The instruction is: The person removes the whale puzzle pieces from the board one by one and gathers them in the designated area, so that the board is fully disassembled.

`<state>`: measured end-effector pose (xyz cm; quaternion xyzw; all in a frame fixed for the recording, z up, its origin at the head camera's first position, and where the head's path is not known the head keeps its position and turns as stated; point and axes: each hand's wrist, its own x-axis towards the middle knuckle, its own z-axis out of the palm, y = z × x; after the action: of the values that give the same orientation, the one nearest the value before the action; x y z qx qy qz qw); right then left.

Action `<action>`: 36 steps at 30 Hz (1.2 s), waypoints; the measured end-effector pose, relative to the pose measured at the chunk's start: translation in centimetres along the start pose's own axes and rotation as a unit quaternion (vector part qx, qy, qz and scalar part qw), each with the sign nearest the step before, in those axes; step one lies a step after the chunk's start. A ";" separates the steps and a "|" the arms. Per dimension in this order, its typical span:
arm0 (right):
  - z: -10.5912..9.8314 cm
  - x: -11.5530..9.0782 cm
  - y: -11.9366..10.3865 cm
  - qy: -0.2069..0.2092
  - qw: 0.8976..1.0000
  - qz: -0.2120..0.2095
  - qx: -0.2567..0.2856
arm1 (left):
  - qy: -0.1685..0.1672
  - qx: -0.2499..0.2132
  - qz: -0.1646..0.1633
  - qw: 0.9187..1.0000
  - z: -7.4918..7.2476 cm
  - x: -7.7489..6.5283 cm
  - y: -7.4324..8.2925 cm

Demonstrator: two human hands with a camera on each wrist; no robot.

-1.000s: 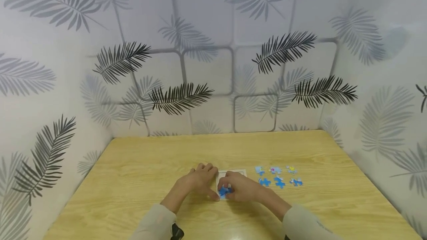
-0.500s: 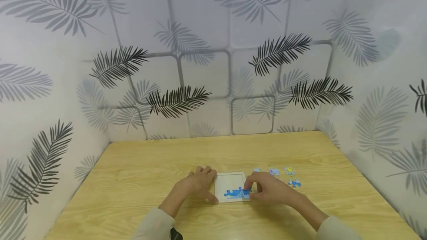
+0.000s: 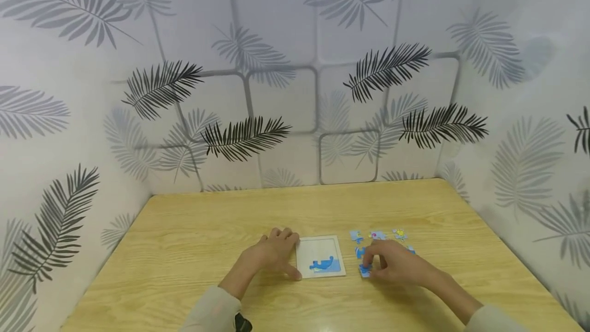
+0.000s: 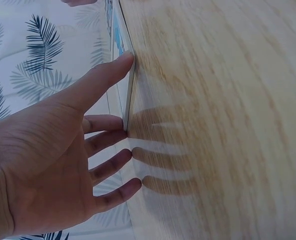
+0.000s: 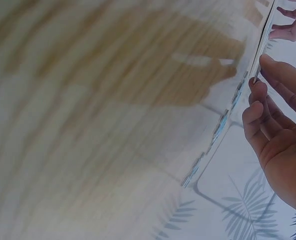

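A small square white puzzle tray (image 3: 318, 239) lies on the table, with joined blue jigsaw pieces (image 3: 326, 265) in its lower right part. My left hand (image 3: 275, 255) is spread at the tray's left side; in the left wrist view the thumb touches the tray's edge, with the fingers extended. To the right of the tray, my right hand (image 3: 397, 264) pinches a blue puzzle piece (image 3: 365, 271) low over the table. The right wrist view shows thumb and fingertips close together at the piece's thin edge. Part of that piece is hidden under the fingers.
Loose puzzle pieces lie beyond the right hand: a light blue one (image 3: 356, 236), a purple-marked one (image 3: 377, 235), a sun one (image 3: 399, 233) and a blue one (image 3: 360, 252), others partly covered. The wooden table (image 3: 207, 229) meets patterned walls (image 3: 286, 163) at its back and sides.
My right hand has moved right, from over the tray past its right edge, with a blue puzzle piece now beside the loose ones. The left hand has stayed at the tray's left side.
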<state>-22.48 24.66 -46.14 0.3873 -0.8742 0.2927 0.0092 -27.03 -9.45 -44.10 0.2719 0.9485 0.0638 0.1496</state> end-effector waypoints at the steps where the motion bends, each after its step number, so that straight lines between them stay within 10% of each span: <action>1: -0.1 -0.1 0.1 -0.003 1.000 0.003 0.001 | 0.001 -0.001 0.001 1.000 -0.1 0.0 0.0; 28: 0.4 0.1 0.5 -0.040 0.996 0.050 0.060 | 0.005 -0.006 -0.003 1.000 -0.3 -0.6 0.1; 36: -0.5 0.7 0.1 -0.040 0.998 0.008 0.052 | 0.007 -0.009 -0.002 1.000 0.0 -0.5 -0.1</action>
<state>-23.17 24.49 -45.64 0.3918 -0.8604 0.3222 -0.0482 -26.65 -9.79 -43.95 0.2686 0.9493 0.0740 0.1454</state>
